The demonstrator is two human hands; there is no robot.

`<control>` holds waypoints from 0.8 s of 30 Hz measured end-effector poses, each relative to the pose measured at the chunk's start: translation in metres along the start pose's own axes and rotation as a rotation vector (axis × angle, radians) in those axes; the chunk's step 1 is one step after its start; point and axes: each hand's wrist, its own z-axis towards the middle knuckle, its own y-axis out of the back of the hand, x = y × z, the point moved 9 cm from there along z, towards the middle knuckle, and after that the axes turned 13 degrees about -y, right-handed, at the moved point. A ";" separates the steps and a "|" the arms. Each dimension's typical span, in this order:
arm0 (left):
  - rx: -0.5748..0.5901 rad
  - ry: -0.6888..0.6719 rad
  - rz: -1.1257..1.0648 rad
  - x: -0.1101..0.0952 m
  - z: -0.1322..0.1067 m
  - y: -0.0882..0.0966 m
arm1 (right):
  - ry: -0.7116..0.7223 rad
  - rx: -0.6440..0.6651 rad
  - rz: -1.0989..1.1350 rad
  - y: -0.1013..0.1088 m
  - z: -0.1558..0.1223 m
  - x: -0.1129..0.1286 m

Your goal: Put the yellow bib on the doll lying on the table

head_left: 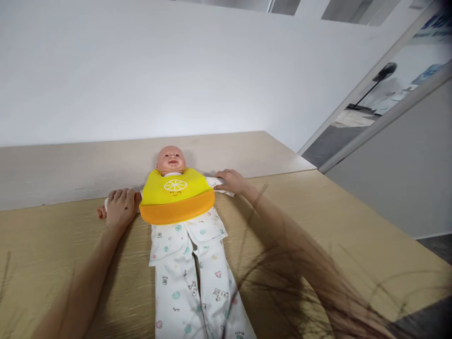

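A baby doll (pixel 171 161) lies on its back with its head toward the wall. It wears a yellow bib (pixel 176 190) with a white citrus-slice print and an orange catch pocket (pixel 178 209). Beneath the bib are a white patterned top (pixel 169 240) and matching trousers (pixel 215 282). My left hand (pixel 122 207) is closed over the doll's sleeved arm at the left, and the doll's small hand (pixel 101 213) sticks out beyond it. On the other side, my right hand (pixel 231 181) has its fingers closed on the white sleeve (pixel 213 181); the doll's hand there is not visible.
The doll lies on a light wooden table (pixel 282 212). Behind it stands a white wall (pixel 158 70). To the right are a grey partition (pixel 399 165) and a glass panel with a room beyond. Dark strands of hair hang across the lower right.
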 end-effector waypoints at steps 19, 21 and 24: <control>0.083 -0.021 0.004 -0.012 -0.007 -0.004 | 0.017 -0.393 0.040 -0.007 -0.042 -0.019; 0.071 -0.004 0.035 -0.011 -0.007 -0.001 | 0.033 -0.407 0.032 -0.007 -0.043 -0.020; 0.053 0.015 0.076 -0.010 -0.007 0.005 | 0.053 -0.422 0.035 -0.007 -0.046 -0.020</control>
